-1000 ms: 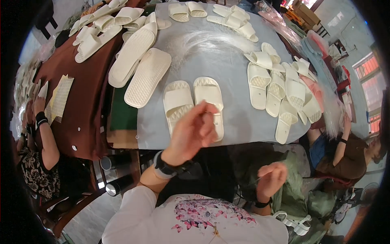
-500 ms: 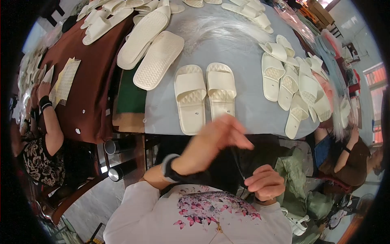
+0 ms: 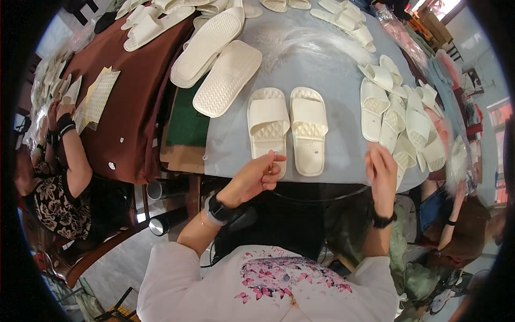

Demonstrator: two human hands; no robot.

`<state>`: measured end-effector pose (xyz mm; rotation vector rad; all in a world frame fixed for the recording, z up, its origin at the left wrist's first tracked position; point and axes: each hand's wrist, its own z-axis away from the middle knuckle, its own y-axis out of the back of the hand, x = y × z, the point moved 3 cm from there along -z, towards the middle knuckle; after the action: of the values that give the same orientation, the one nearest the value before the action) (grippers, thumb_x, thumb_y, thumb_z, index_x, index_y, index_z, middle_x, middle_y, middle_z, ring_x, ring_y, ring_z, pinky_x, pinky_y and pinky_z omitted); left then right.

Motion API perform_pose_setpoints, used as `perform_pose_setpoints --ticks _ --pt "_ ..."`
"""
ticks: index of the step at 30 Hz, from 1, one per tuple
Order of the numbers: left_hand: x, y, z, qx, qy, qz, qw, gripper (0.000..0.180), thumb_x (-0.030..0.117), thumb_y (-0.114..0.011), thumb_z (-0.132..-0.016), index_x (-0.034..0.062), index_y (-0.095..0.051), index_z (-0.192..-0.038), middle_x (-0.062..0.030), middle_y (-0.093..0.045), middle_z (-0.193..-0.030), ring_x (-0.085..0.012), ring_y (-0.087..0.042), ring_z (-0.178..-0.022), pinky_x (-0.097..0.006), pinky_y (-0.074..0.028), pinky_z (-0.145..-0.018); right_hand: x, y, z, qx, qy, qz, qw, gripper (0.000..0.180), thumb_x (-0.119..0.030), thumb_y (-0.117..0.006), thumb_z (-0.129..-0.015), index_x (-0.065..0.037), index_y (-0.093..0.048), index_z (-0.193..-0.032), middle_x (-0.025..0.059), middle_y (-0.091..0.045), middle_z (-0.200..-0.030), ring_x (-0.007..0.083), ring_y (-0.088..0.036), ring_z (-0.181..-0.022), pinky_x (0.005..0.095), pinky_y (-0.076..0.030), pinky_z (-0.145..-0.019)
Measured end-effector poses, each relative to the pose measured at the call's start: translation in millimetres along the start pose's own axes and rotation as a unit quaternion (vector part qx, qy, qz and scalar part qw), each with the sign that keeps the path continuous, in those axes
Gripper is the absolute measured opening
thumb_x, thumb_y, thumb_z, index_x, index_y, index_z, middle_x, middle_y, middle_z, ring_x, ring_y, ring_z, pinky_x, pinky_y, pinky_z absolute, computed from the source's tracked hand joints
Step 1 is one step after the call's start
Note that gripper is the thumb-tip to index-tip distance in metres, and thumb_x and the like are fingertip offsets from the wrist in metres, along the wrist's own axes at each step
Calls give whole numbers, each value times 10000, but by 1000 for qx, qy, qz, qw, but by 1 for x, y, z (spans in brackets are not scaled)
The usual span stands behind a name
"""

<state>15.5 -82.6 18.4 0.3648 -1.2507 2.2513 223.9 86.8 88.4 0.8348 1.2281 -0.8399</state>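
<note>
Two cream slippers lie side by side, soles down, near the front edge of the grey-covered table (image 3: 346, 121): a left slipper (image 3: 268, 112) and a right slipper (image 3: 309, 117). My left hand (image 3: 253, 174), fingers pinched, is over the heel of the left slipper. My right hand (image 3: 381, 170) is raised at the table edge, its fingers curled together, beside the slipper pile. A thin strand (image 3: 327, 200) bows between my two hands, below the table edge; its ends are hidden in my fingers.
A heap of clear thin strands (image 3: 306, 43) lies behind the pair. More cream slippers are piled at right (image 3: 418, 121); large slippers (image 3: 228, 80) lie soles up at left. Co-workers sit on both sides; one arm (image 3: 78, 155) reaches over the brown cloth (image 3: 142, 107).
My hands have moved apart, left hand leftward and right hand up and to the right, with the strand spread between them. The view has shifted slightly; the slipper pair has stayed in place.
</note>
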Motion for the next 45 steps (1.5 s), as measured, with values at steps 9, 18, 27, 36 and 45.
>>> perform_pose_setpoints --ticks 9,18,27,36,45 --pt "26 0 -36 70 -104 62 990 239 206 -346 -955 33 -454 -1079 28 -434 -728 -56 -281 -485 -197 -272 -439 -35 -136 -145 -316 68 204 924 253 -243 -535 -857 -51 -632 -989 -10 -638 -815 34 -412 -517 188 -335 -451" --pt "27 24 -89 141 -244 89 955 138 81 -359 -873 56 -466 -789 5 -367 -583 -86 -301 -440 -229 -233 -400 24 -211 -172 -478 3 319 818 196 -209 -578 -785 -54 -655 -878 4 -558 -617 81 -429 -466 218 -303 -392" --pt "21 25 -108 127 -311 89 938 81 39 -394 -849 71 -464 -823 -17 -448 -686 -110 -380 -517 -239 -320 -489 38 -206 -169 -434 -87 217 870 210 -218 -615 -775 -54 -665 -895 7 -541 -562 90 -444 -434 242 -309 -384" --pt "6 -9 -37 164 -205 43 964 307 75 -454 -869 -50 -445 -1150 -137 -532 -1021 -204 -519 -969 -308 -406 -863 -6 -162 -141 -100 185 30 977 196 -163 -545 -854 -34 -627 -978 26 -635 -724 67 -467 -530 206 -378 -496" --pt "79 -59 -66 77 -487 -713 499 287 49 -524 -812 39 -563 -1096 -142 -584 -929 -263 -551 -909 -303 -379 -870 18 -111 -68 -38 93 -128 987 242 -183 -514 -893 -34 -594 -1066 8 -631 -847 32 -422 -549 173 -353 -495"
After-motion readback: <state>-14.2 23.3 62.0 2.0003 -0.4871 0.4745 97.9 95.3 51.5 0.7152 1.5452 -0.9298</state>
